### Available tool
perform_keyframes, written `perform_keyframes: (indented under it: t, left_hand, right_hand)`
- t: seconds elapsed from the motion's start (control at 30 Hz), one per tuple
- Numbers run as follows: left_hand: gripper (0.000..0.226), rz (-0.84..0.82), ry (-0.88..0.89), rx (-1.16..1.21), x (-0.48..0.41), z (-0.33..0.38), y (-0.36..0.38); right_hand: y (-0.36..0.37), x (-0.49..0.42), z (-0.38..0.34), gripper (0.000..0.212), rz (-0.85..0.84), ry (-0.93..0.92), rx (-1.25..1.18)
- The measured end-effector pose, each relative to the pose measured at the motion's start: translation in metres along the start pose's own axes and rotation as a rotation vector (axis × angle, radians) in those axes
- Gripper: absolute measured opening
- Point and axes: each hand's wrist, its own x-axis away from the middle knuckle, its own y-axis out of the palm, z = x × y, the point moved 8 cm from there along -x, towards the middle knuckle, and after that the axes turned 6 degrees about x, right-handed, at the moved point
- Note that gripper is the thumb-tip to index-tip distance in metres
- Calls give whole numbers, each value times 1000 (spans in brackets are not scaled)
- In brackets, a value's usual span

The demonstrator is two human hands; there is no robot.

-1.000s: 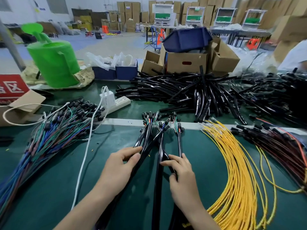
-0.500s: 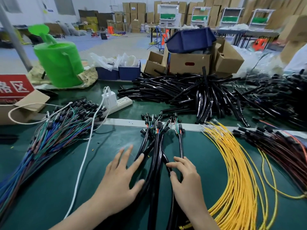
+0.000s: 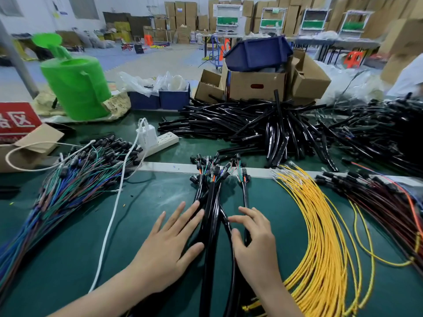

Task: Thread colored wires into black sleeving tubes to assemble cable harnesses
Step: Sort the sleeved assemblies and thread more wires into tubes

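A bundle of black sleeved harnesses (image 3: 211, 213) with colored wire ends and black connectors lies on the green mat (image 3: 68, 259) between my hands. My left hand (image 3: 170, 243) lies flat with spread fingers, its fingertips and thumb against the bundle's left side. My right hand (image 3: 254, 239) rests on the bundle's right side, fingers bent over a thin sleeved cable (image 3: 245, 202), thumb against a thicker tube. A heap of empty black sleeving tubes (image 3: 251, 126) sits behind. Yellow wires (image 3: 320, 225) fan out to the right, multicolored wires (image 3: 68, 188) to the left.
Dark red and black wires (image 3: 384, 202) lie far right. A white power strip (image 3: 160, 140) with a charger and white cable (image 3: 109, 225) is left of center. A green watering can (image 3: 75, 88), cardboard boxes (image 3: 256, 83) and blue bins (image 3: 160, 99) stand at the back.
My left hand let go of the bundle's left tubes and opened flat beside them. The sleeved harnesses have been pushed closer together. My right hand stayed on the right cables.
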Motion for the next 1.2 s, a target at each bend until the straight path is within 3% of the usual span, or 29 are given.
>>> perform_keyframes:
  t: [0.13, 0.23, 0.3, 0.37, 0.47, 0.57, 0.63, 0.73, 0.8, 0.9, 0.97, 1.07, 1.2]
  left_hand:
    - [57, -78, 63, -2, -2, 11, 7]
    - [54, 0, 77, 0, -4, 19, -6]
    - [51, 2, 143, 62, 0, 31, -11]
    - [46, -20, 216, -69, 7, 42, -5]
    - [49, -52, 191, -50, 12, 41, 2]
    - [56, -51, 166, -163, 14, 43, 4]
    - [58, -90, 152, -26, 17, 38, 3]
    - [55, 177, 5, 191, 7, -17, -44]
    - [60, 291, -259, 56, 2, -94, -76]
    - [63, 136, -622, -274, 22, -190, -75]
    - [58, 141, -555, -349, 33, -202, -66]
    - [46, 306, -434, -370, 39, -200, -85]
    - [59, 417, -490, -421, 48, -201, -117]
  right_hand:
    - [4, 2, -5, 26, -20, -108, 159]
    - [12, 3, 2, 25, -80, -78, 265]
    - [8, 2, 2, 22, -39, -71, 251]
    - [-1, 0, -1, 23, 64, -86, 230]
    - [-5, 0, -3, 28, 103, -109, 200]
    - [6, 1, -8, 40, -38, -168, 210]
    - [22, 7, -6, 44, -202, -199, 321]
    - [36, 14, 1, 48, -321, -193, 506]
    - [36, 13, -1, 51, -301, -193, 540]
    - [38, 14, -2, 53, -344, -187, 564]
    - [40, 15, -2, 53, -368, -173, 562]
    - [41, 13, -5, 50, -358, -162, 501]
    - [41, 13, -5, 48, -349, -140, 409]
